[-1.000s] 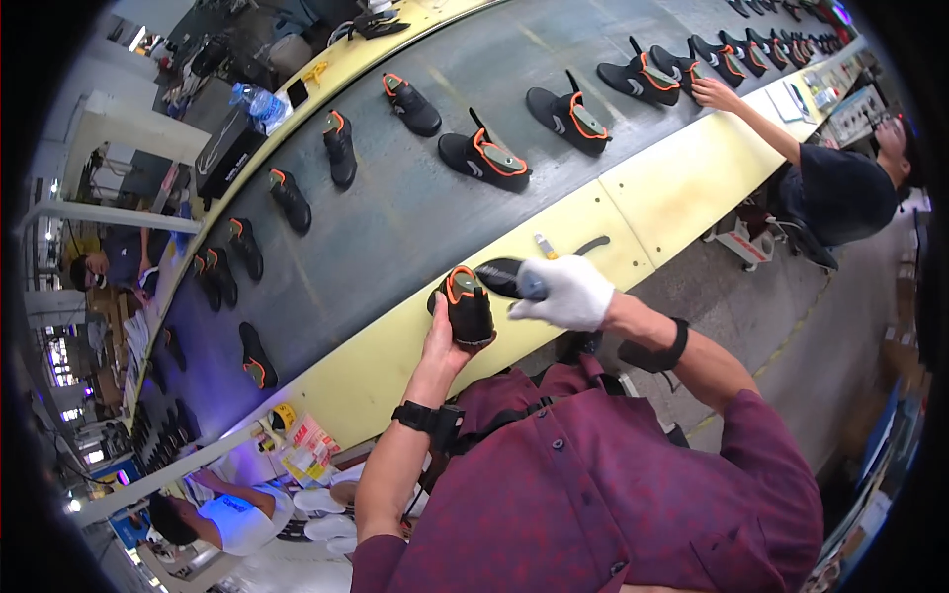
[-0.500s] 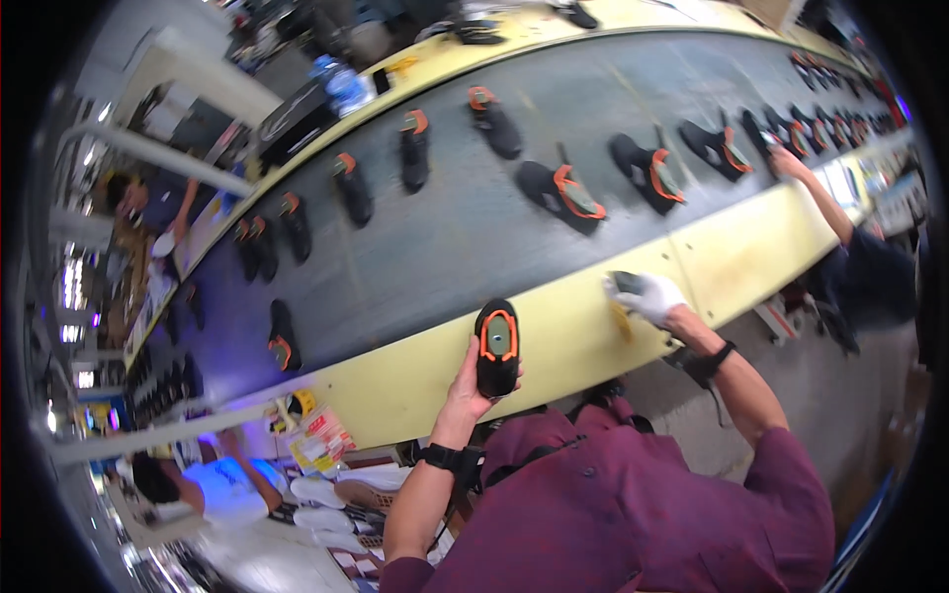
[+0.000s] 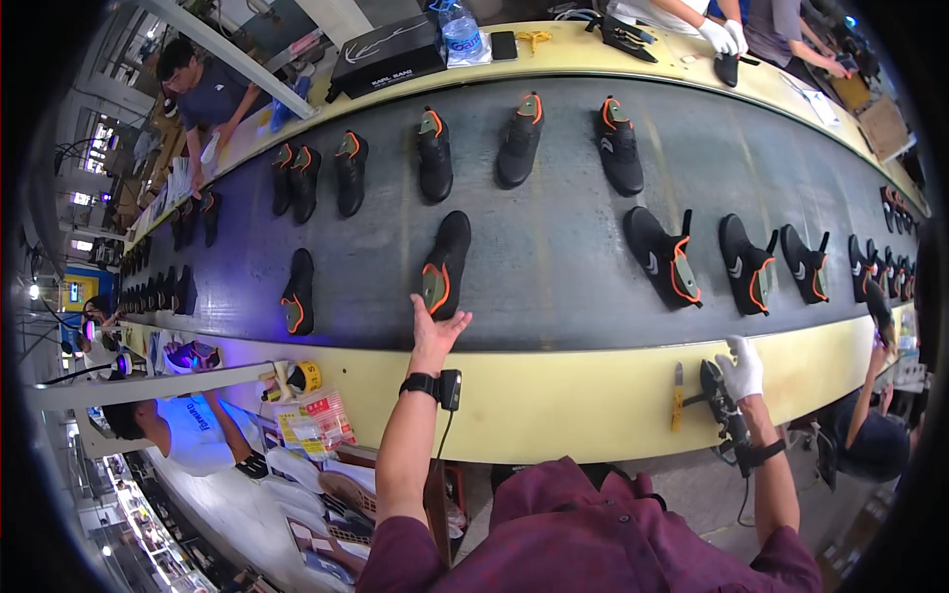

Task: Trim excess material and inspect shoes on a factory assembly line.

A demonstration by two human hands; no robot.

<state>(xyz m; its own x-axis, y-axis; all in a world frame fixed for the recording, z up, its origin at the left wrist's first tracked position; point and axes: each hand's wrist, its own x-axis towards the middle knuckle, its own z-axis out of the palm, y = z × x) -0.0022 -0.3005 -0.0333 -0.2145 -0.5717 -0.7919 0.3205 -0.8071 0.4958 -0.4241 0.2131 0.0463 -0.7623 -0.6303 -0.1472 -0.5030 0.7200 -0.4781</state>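
Observation:
A black shoe point(image 3: 450, 257) with an orange-edged collar and a green insole lies on the dark conveyor belt, toe pointing away. At its heel is my bare left hand point(image 3: 437, 328), open, thumb and fingers spread; whether the fingertips still touch it is unclear. My right hand point(image 3: 741, 369), in a white glove, is over the near yellow ledge with its fingers extended and apart, nothing visible in them. Beside it lie a black tool point(image 3: 712, 381), partly hidden by the hand, and a slim yellow tool point(image 3: 678, 397).
Several similar shoes point(image 3: 435, 153) line the conveyor belt point(image 3: 554, 267). The far ledge holds a black shoebox point(image 3: 390, 54), a water bottle point(image 3: 461, 35) and a black tool point(image 3: 628, 38). Yellow tape point(image 3: 308, 375) and plastic packets point(image 3: 321, 420) lie at near left. Other people work around the belt.
The shoe my left hand held upright is now down on the belt, and that hand has opened. My right hand no longer shows the dark object it held. The view has turned.

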